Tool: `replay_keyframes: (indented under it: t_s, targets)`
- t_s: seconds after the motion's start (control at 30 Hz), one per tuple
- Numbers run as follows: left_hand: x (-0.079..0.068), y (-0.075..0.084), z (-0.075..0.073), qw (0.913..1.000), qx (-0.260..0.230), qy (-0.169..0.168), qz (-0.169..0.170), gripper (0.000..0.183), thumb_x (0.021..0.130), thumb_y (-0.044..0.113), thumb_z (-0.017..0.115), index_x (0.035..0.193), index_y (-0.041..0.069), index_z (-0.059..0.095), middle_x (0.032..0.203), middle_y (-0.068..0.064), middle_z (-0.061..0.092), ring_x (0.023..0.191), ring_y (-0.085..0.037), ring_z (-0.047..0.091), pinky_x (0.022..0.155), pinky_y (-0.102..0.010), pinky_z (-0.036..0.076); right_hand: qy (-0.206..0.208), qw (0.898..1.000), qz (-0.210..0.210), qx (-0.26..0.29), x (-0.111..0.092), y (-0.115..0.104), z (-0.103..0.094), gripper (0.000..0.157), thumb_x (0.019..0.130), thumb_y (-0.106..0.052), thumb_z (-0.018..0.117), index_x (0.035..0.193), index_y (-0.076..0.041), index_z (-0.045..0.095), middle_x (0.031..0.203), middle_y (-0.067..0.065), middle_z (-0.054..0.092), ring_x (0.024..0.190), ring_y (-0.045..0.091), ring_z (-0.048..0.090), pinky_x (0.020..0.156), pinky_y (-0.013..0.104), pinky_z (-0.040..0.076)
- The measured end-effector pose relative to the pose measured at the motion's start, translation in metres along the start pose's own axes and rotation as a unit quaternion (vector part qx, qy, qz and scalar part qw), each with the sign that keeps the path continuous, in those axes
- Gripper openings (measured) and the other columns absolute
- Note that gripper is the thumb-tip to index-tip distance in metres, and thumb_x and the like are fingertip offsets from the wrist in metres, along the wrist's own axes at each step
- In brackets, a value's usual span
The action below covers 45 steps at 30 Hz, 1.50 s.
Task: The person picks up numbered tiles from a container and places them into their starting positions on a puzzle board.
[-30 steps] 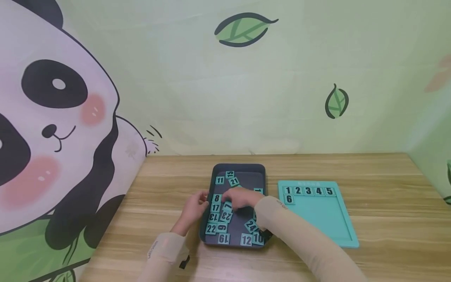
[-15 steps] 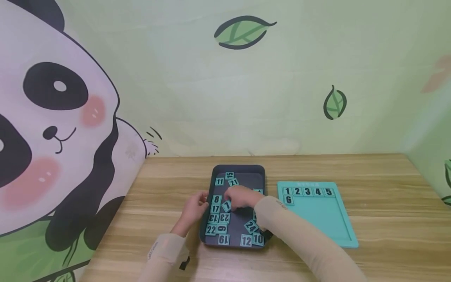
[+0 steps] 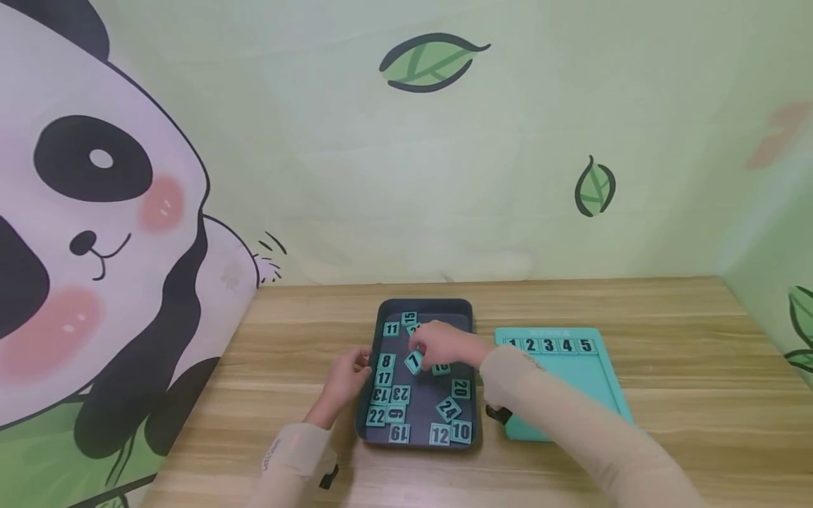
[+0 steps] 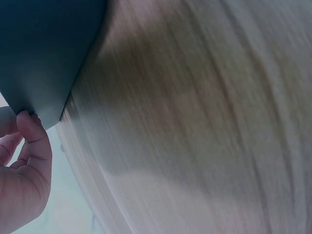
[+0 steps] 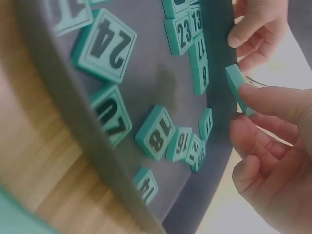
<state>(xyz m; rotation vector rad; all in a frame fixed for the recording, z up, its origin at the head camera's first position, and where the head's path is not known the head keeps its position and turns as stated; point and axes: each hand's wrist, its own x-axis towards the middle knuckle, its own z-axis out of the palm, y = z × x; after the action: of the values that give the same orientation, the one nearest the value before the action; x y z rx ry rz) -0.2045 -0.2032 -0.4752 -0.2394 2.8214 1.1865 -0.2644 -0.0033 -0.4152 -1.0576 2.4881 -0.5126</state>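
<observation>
My right hand (image 3: 447, 343) pinches a turquoise number tile (image 3: 413, 362) marked 7 between thumb and fingers, above the dark tray (image 3: 438, 306). In the right wrist view the pinched tile (image 5: 237, 84) is tilted, seen nearly edge-on, lifted off the tray floor. At the tray's left side my left hand (image 3: 346, 377) grips the wall, thumb and fingers at the rim in the left wrist view. Loose tiles lie in the tray, among them 24 (image 5: 108, 46), 18 (image 5: 156, 134) and 23 (image 3: 400, 394). Part of tile 21 is hidden behind my right hand.
To the tray's right lies a turquoise board (image 3: 581, 377) with tiles in a top row, 5 (image 3: 586, 345) at its right end. My right sleeve (image 3: 565, 409) covers part of the board. Wooden table (image 3: 305, 310) surrounds both; a panda-printed backdrop (image 3: 317, 141) stands behind.
My right hand has picked up tile 7 from beside 17 and 23 and moved slightly up and right. Tile 23 has straightened. My left hand stays at the tray.
</observation>
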Motion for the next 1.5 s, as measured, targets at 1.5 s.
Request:
replay_keyframes:
  t_s: [1.5]
  targets:
    - [-0.002,0.002,0.0,1.0,-0.003,-0.001,0.001,0.033,0.086,0.006,0.051,0.119,0.007,0.051,0.101,-0.011,0.057,0.09,-0.022,0.057,0.073,-0.032,0.052,0.181,0.968,0.113,0.134,-0.141,0.138,0.01,0.035,0.073,-0.008,0.067,0.106,0.002,0.059,0.083,0.006,0.055,0.071,0.015,0.045,0.056,0.023,0.042]
